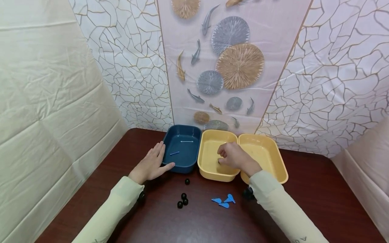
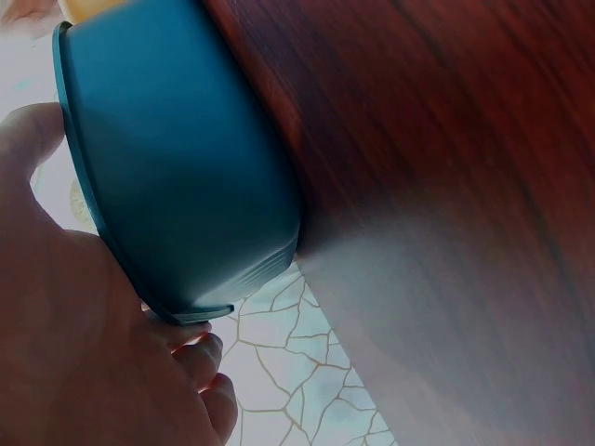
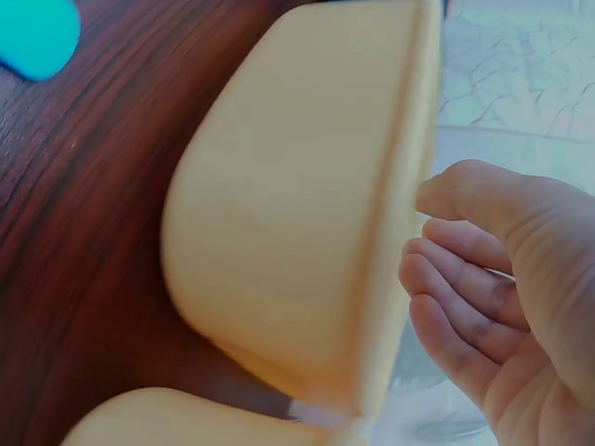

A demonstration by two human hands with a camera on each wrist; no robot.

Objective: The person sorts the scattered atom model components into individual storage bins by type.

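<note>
My left hand (image 1: 151,164) rests with straight, spread fingers along the left rim of the dark blue tray (image 1: 183,166). A short blue stick (image 1: 174,153) and a thin white stick (image 1: 186,141) lie inside that tray. Over the middle yellow tray (image 1: 212,174), my right hand (image 1: 232,156) hovers with loosely curled fingers. A small dark object (image 1: 218,161) shows just under its thumb, apart from any clear grip; its kind is hard to tell. In the right wrist view, nothing appears between the fingers (image 3: 456,316) and thumb.
Several shiny black balls (image 1: 183,195) sit on the dark wooden table (image 1: 200,226) before the trays. Right of them lie several flat blue paddle-shaped pieces (image 1: 224,205). A second yellow tray (image 1: 282,165) stands at the right. Patterned cloth (image 1: 194,108) hangs behind.
</note>
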